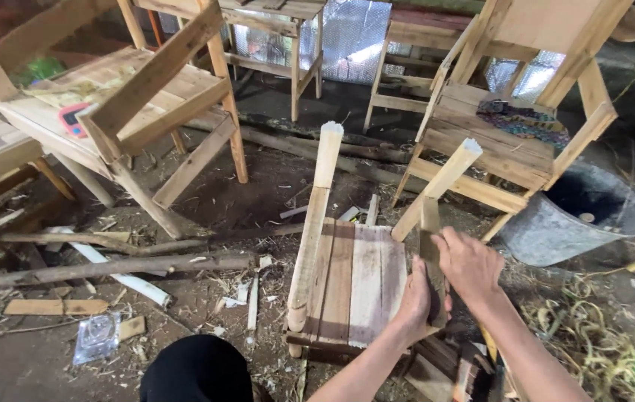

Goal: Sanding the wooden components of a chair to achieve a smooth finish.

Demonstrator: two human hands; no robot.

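Chair frame (351, 286), unfinished and made of pale slats, lies tipped on the dirt floor (258, 186) in front of the person, its seat boards facing up and two legs pointing away. Behind it stand three more wooden chairs: one at the upper left (127, 112), one at the upper right (511, 112) with a patterned cloth (522, 119) on its seat, and one further back in the middle (272, 30). A dented grey metal tub (578, 216) sits on the ground just beside the right-hand chair. Long rough poles (109, 266) and a white pipe (127, 279) lie on the floor to the left, among wood scraps and shavings.

A short wooden strip (430, 253) stands upright against the right edge of the frame. The left hand (416, 298) has its grip closed round the lower part of the strip, fingers wrapped. The right hand (470, 264) presses on it from the side, fingers curled over it and touching the left.
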